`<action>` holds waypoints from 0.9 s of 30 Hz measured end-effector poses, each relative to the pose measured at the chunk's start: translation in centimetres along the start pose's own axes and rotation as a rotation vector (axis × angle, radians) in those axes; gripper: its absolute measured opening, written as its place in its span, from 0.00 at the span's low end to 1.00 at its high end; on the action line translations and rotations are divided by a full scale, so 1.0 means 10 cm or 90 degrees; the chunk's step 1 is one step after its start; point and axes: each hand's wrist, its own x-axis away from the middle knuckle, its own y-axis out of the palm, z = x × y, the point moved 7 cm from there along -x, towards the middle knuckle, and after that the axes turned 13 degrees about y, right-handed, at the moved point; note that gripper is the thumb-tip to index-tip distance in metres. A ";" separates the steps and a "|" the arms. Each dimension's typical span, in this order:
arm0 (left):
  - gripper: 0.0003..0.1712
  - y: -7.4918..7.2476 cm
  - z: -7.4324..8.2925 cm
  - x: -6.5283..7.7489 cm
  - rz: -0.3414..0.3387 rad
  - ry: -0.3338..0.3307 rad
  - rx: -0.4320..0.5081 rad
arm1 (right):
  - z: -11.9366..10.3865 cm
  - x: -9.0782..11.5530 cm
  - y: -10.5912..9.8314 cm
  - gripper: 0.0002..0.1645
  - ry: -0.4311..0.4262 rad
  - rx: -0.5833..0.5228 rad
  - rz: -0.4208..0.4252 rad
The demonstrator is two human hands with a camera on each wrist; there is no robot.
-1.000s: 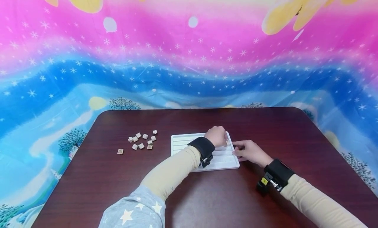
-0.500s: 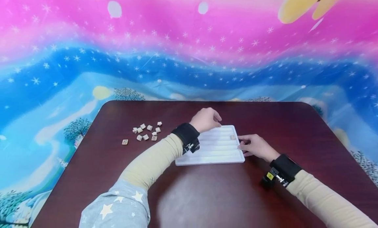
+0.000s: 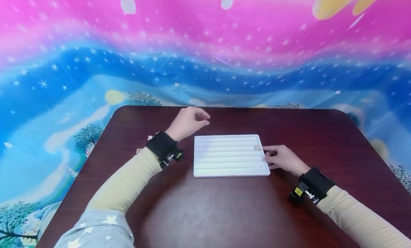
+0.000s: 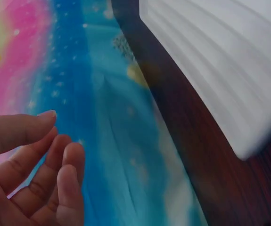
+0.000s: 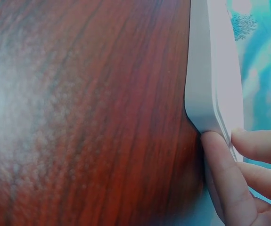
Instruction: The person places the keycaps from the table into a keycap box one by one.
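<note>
Left hand (image 3: 186,123) loosely curved and empty, right hand (image 3: 284,158) pinching the white tray (image 3: 224,155), I judge one tile (image 3: 257,147) placed, loose pieces (image 3: 139,151) remaining.

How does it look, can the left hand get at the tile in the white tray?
Probably yes. The left hand looks empty, and the tile lies uncovered by the right edge of the white tray. The right hand touches that edge without covering the tile.

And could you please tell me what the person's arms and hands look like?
Both forearms wear pale yellow sleeves; a grey sleeve with pale stars shows higher on the left. Each wrist carries a wide black band with a dark device, metal fittings and a yellow mark. The left hand and right hand are ungloved.
</note>
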 end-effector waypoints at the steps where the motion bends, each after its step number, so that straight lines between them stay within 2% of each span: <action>1: 0.11 -0.06 -0.04 0.06 0.004 -0.003 -0.002 | 0.00 0.00 0.02 0.35 -0.001 -0.003 -0.002; 4: 0.10 -0.18 -0.18 0.22 -0.004 -0.009 -0.008 | 0.03 -0.01 0.04 0.35 0.003 -0.010 -0.003; 8: 0.12 -0.26 -0.41 0.44 -0.045 -0.027 -0.023 | 0.06 -0.02 0.05 0.35 0.008 -0.008 0.001; 11: 0.13 -0.29 -0.63 0.63 -0.076 -0.070 -0.017 | 0.07 -0.02 0.06 0.34 0.009 -0.005 0.001; 14: 0.12 -0.34 -0.82 0.81 -0.089 -0.113 -0.020 | 0.07 -0.03 0.06 0.35 0.010 -0.007 0.001; 16: 0.12 -0.38 -0.91 0.91 -0.092 -0.125 -0.033 | 0.06 -0.03 0.06 0.35 0.009 -0.006 -0.001; 21: 0.13 -0.39 -1.04 1.05 -0.114 -0.138 -0.060 | 0.04 -0.04 0.03 0.35 0.008 0.002 0.003; 27: 0.16 -0.34 -1.09 1.08 -0.139 -0.128 -0.086 | 0.01 -0.03 0.02 0.34 0.008 0.008 0.005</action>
